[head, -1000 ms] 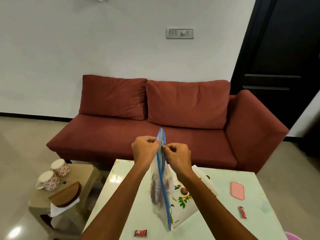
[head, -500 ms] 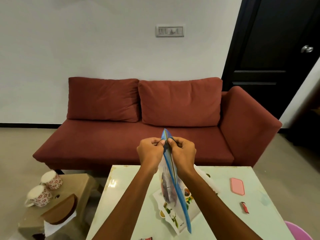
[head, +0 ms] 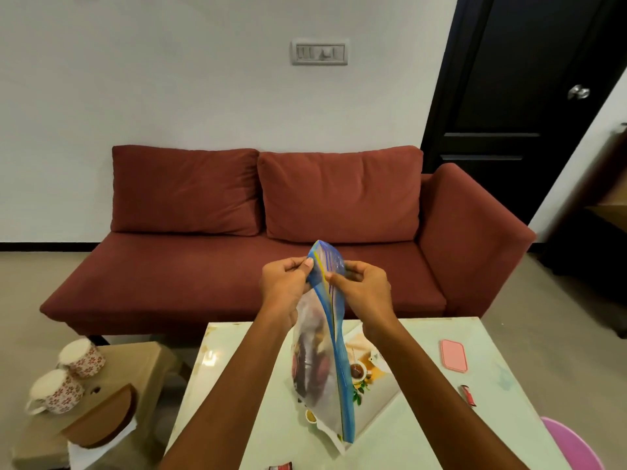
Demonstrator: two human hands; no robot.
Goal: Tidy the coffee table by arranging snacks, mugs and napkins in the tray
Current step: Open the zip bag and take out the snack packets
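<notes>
Head view, both forearms raised, left hand and right hand fingers pinching zip bag top.

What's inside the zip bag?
Through the clear zip bag, dark reddish-brown and paler pieces show, too blurred to identify. Its blue seal strip covers whatever lies behind it.
</notes>
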